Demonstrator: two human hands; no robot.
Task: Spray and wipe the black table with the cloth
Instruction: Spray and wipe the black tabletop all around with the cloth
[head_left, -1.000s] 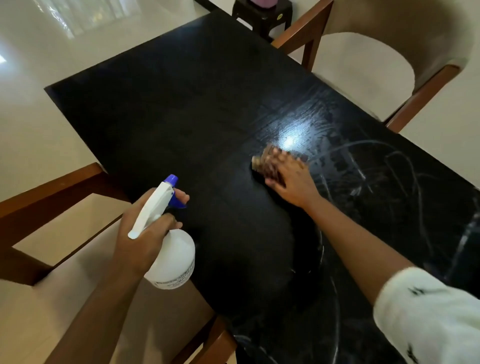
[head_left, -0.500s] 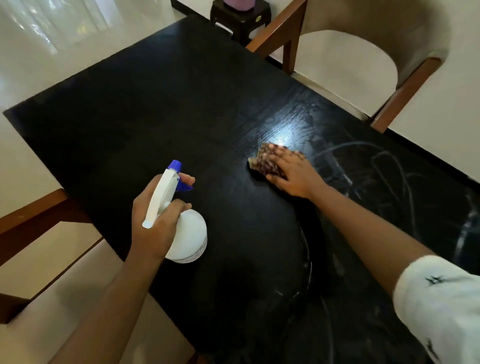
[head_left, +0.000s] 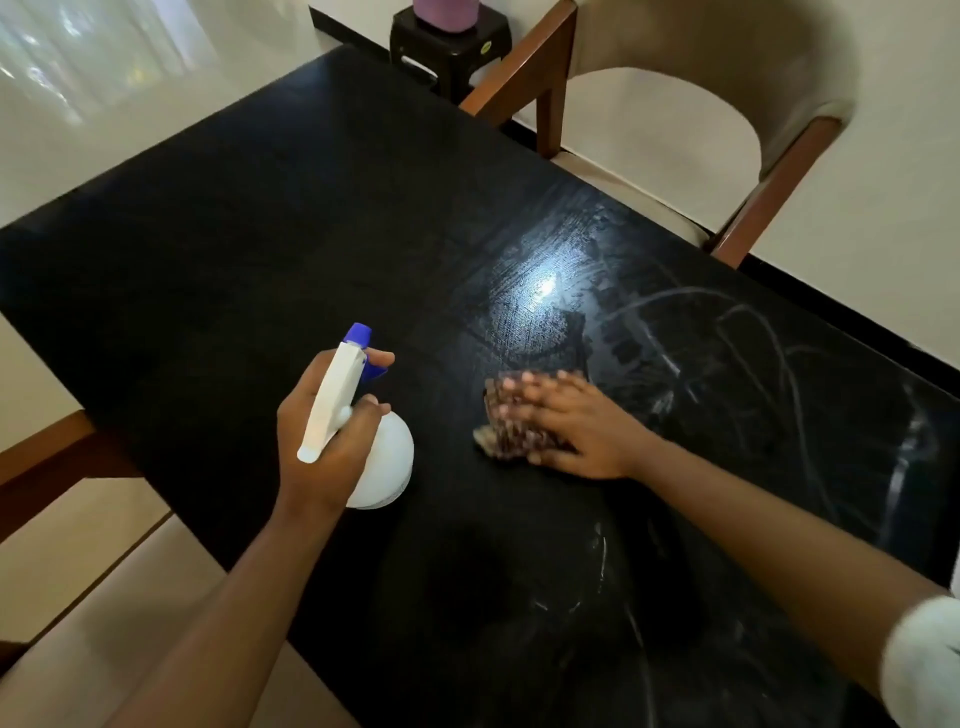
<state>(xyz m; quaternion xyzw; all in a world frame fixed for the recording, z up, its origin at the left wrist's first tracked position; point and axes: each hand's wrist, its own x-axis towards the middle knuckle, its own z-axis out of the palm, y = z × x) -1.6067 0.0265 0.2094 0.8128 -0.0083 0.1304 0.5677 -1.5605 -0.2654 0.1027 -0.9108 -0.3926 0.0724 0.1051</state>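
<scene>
The black table (head_left: 249, 249) fills most of the head view, with wet streaks and a bright glare on its right half. My left hand (head_left: 322, 441) grips a white spray bottle (head_left: 384, 462) with a blue nozzle, held above the table's near-left part, one finger on the trigger. My right hand (head_left: 576, 426) lies flat on a brown patterned cloth (head_left: 506, 441) and presses it against the tabletop near the middle. The hand and cloth are blurred by motion. Most of the cloth is hidden under the fingers.
A beige chair with a wooden frame (head_left: 779, 171) stands at the table's far right side. A small black stool (head_left: 452, 41) carrying a purple object stands beyond the far corner. Another wooden chair frame (head_left: 57, 457) sits at the near left edge. Pale tiled floor surrounds the table.
My right hand has slid the cloth toward me and to the left across the table. My left hand with the spray bottle has moved inward over the tabletop, closer to the cloth.
</scene>
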